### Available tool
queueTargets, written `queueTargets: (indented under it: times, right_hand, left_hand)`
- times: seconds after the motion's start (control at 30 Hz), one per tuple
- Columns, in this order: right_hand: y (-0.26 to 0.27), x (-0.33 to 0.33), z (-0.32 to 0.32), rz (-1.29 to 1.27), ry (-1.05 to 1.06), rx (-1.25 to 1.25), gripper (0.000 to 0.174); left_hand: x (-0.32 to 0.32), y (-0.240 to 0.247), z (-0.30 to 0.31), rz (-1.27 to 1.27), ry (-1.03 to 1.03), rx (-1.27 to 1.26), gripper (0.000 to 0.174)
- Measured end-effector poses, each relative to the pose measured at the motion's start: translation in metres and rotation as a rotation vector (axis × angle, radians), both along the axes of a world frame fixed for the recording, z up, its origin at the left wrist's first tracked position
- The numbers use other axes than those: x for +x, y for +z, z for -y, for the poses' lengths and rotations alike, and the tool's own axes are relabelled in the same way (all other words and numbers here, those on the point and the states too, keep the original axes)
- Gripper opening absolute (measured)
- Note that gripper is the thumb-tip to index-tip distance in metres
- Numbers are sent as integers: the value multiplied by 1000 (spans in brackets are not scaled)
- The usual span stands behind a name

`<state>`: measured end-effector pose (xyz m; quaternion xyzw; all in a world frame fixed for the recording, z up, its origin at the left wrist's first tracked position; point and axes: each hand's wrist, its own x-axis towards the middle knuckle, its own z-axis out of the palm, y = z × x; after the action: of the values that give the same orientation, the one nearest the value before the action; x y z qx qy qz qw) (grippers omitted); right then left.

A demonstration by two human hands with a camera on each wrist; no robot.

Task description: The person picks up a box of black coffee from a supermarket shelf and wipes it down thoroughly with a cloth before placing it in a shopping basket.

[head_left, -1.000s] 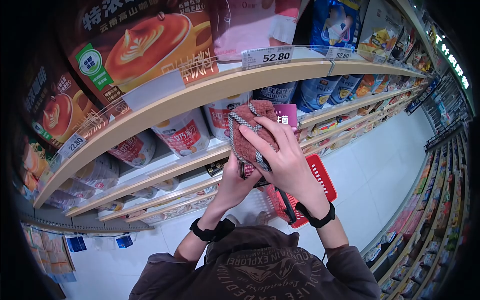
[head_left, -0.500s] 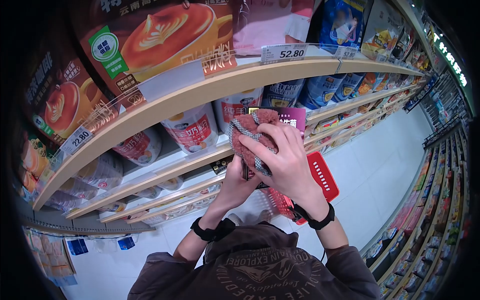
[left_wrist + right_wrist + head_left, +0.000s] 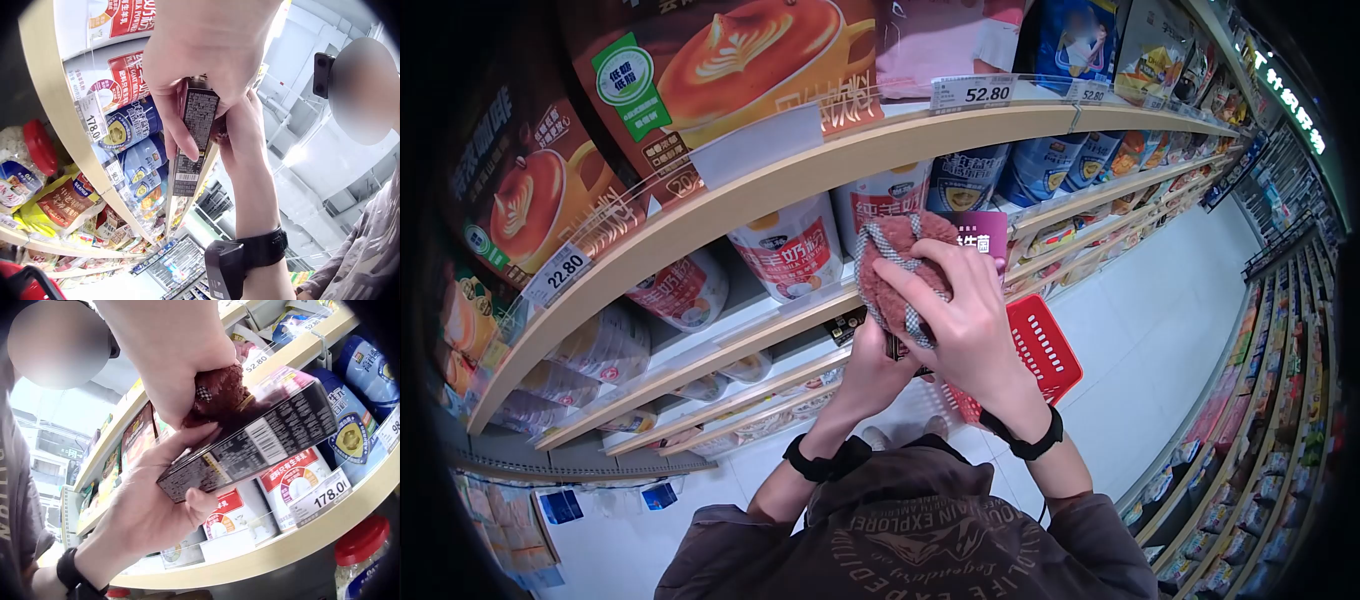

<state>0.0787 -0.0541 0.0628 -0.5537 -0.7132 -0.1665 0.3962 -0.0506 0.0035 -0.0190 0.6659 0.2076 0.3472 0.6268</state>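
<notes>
A flat purple-and-black box (image 3: pixel 983 236) is held in my left hand (image 3: pixel 874 372), whose fingers and thumb grip its lower end. In the right wrist view a barcode and small white print show on the box's dark narrow side (image 3: pixel 256 449). A folded reddish-brown plush cloth (image 3: pixel 897 275) with black-and-white checked trim lies against the broad face of the box. My right hand (image 3: pixel 972 318) holds this cloth from above, fingers spread over it, and presses it to the box. Most of that face is hidden under the cloth.
Red-and-white milk powder cans (image 3: pixel 785 250) and blue cans (image 3: pixel 965 180) stand on the shelf behind my hands. Large coffee boxes (image 3: pixel 740 60) fill the shelf above, with its wooden edge (image 3: pixel 880 140) close by. A red basket (image 3: pixel 1055 345) is low to the right.
The cloth slides down the box, baring more of its top, then comes slightly back up. Both hands keep their hold. The shelves have shifted a little to the right in the head view.
</notes>
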Motion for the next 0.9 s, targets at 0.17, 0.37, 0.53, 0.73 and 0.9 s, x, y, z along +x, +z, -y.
queueTargets:
  times: [0.17,0.37,0.53,0.73,0.9]
  right_hand:
    - [12,19,-8,-34,-78,65,59]
    - [6,37,4,-190,-202,93,53]
    - [-3,2,11,-38,-63,-18,60]
    - [10,20,4,-9,-122,29,60]
    - [5,28,5,-66,-250,53,58]
  left_hand:
    - [-1,9,5,109,-1,-115,41]
    - [-6,21,5,192,-6,-211,36]
    - [1,8,3,117,93,51,37]
    - [0,14,4,123,26,-66,37]
    - [-5,20,6,38,61,-41,45]
